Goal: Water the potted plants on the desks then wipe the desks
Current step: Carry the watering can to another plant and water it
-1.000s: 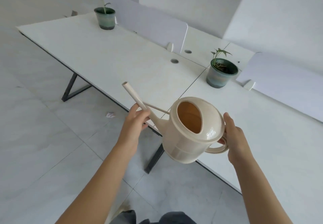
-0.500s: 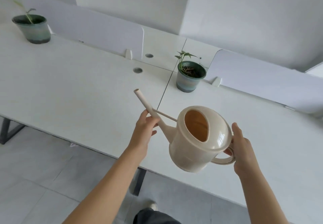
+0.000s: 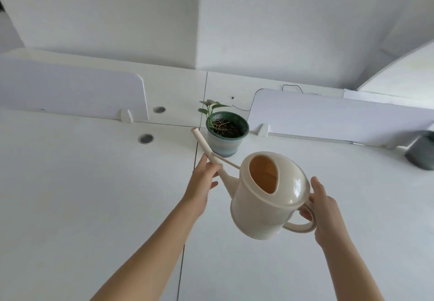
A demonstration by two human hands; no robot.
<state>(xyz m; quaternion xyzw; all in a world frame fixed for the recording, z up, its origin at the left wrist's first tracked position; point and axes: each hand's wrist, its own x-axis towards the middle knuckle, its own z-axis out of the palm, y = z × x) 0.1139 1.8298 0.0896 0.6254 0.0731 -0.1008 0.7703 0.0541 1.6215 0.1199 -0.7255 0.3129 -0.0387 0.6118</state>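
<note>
At the right edge, 3 o'clock: a dark grey container [image 3: 421, 150] is cut off by the frame. I cannot tell what it is or what it holds.
Inside the can: the opening shows only an orange-tan inner wall, so I cannot see whether there is water.
Right fingers: mostly hidden behind the handle [image 3: 303, 226]. Only the thumb and a couple of fingertips show.
Left hand [image 3: 202, 183]: closed narrowly, with thumb and fingers pinching the spout [image 3: 204, 146] partway along its length.
Right hand [image 3: 326, 211]: at 4 o'clock from the middle, curled round the looped handle, thumb lying up along the back of the dome.
Watering can [image 3: 265, 197]: cream plastic, held in the air over the desk [image 3: 82, 195] between both hands. It is tilted, with the spout rising toward 11 o'clock. From here the tip sits just left of the pot, and I cannot tell whether they touch.
Potted plant [image 3: 226, 134]: at 12 o'clock of the can, upright on the desk. The rim is green, the body pale and banded, and a small leafy shoot leans toward 10 o'clock above dark soil and bare roots.
Desk: white, with a dark seam [image 3: 187, 230] running from 12 to 6 o'clock. Two round cable holes [image 3: 146, 138] lie at 9 o'clock of the pot.
Room: pale partitions [image 3: 70, 94] stand along the back at 10 and 2 o'clock, with the pot before the gap between them. A white wall lies beyond, and a thin dark wire [image 3: 292, 87] loops above the right partition.
</note>
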